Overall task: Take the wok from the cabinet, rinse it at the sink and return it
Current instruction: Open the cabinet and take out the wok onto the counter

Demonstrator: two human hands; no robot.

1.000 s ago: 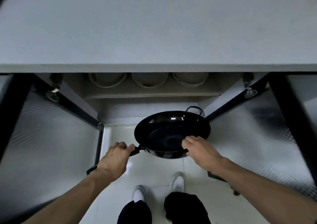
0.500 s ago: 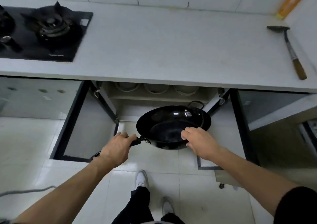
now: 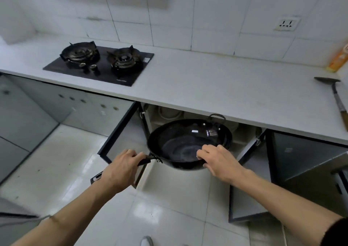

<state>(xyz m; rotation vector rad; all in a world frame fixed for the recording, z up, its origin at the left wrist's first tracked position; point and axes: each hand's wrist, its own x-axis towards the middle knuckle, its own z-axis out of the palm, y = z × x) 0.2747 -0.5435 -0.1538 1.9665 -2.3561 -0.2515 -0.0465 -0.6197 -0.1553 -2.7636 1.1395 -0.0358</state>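
Observation:
A black wok (image 3: 186, 142) hangs level in front of the open cabinet (image 3: 188, 117), below the counter edge. My left hand (image 3: 122, 167) grips its long black handle at the lower left. My right hand (image 3: 219, 162) holds the near right rim, fingers curled over the edge into the bowl. A small loop handle (image 3: 217, 116) sticks up on the wok's far side. Pale bowls sit on the shelf inside the cabinet, partly hidden by the wok. No sink is in view.
Both cabinet doors stand open: the left door (image 3: 120, 136) and the right door (image 3: 250, 179). On the white counter (image 3: 207, 83) are a two-burner gas hob (image 3: 99, 63), a spatula (image 3: 337, 100) and an orange box (image 3: 339, 59). The floor is pale tile.
The view has risen from the cabinet interior to the counter, hob and wall. The wok stays held in both hands, now a little higher and out in front of the cabinet opening.

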